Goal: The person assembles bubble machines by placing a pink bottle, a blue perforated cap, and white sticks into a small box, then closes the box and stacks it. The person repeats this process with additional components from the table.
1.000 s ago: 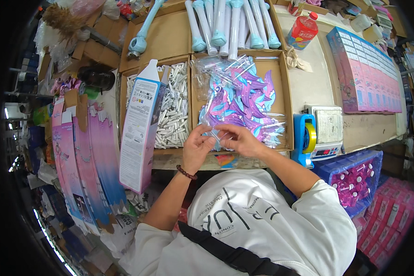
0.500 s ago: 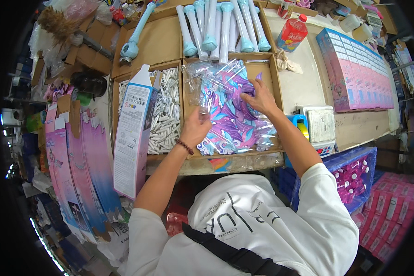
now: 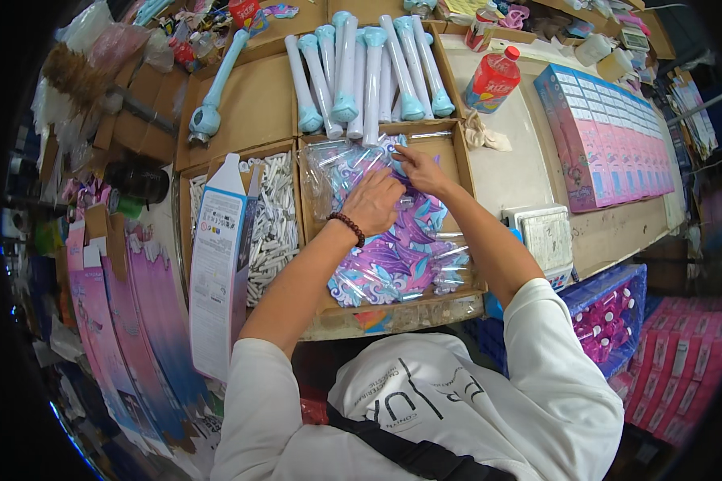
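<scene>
My left hand (image 3: 371, 204) lies over a pile of flat purple-and-blue patterned pieces (image 3: 389, 268) in a shallow cardboard tray (image 3: 467, 180). Its fingers are stretched out and point right, with a dark beaded bracelet at the wrist. Close by, near the pile's far edge, my right hand (image 3: 425, 172) touches the pieces with its fingers apart. What lies beneath both sets of fingertips is partly hidden. Clear plastic parts (image 3: 317, 180) are heaped on the tray's left side, and more clear parts (image 3: 451, 268) lie at its right edge.
White wands with light-blue ends (image 3: 345, 80) fill the box behind. A blue-topped handle (image 3: 208, 112) lies farther left. Small white sticks (image 3: 277, 216) sit beside a tall printed carton (image 3: 217, 280). To the right are a red-capped bottle (image 3: 493, 80), a scale (image 3: 541, 232) and pink-blue boxes (image 3: 606, 136).
My left hand has moved right and farther over the pile, away from the clear plastic parts. My right hand has shifted left toward the pile's far edge. The whole view has moved slightly.
</scene>
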The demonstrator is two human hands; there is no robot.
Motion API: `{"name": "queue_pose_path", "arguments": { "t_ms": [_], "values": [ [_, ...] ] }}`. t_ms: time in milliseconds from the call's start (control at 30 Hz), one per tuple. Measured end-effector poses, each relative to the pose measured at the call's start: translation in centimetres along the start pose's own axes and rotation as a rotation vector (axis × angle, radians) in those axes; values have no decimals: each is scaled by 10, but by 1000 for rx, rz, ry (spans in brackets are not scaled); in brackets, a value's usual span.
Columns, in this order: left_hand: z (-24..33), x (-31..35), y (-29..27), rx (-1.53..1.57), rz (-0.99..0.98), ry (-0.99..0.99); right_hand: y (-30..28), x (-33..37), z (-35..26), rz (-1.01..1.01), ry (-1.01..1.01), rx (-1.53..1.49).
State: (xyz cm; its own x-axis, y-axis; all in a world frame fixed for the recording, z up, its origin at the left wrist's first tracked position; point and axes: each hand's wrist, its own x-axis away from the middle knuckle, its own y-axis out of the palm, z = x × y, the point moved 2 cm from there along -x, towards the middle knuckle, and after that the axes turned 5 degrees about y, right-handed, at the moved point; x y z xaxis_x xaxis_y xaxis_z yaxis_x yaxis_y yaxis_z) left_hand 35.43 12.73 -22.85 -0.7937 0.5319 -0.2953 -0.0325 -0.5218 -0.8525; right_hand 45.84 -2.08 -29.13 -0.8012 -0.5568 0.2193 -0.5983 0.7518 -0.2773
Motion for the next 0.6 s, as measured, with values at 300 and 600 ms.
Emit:
{"name": "queue_pose_path", "arguments": {
  "t_ms": [300,600],
  "values": [
    [-8,-25,28,-304,-340,-6,-46,-13,0,386,-72,1132],
    [-20,3,-6,-515,-259,-91,-51,-11,-10,309,-55,982]
  ]
}}
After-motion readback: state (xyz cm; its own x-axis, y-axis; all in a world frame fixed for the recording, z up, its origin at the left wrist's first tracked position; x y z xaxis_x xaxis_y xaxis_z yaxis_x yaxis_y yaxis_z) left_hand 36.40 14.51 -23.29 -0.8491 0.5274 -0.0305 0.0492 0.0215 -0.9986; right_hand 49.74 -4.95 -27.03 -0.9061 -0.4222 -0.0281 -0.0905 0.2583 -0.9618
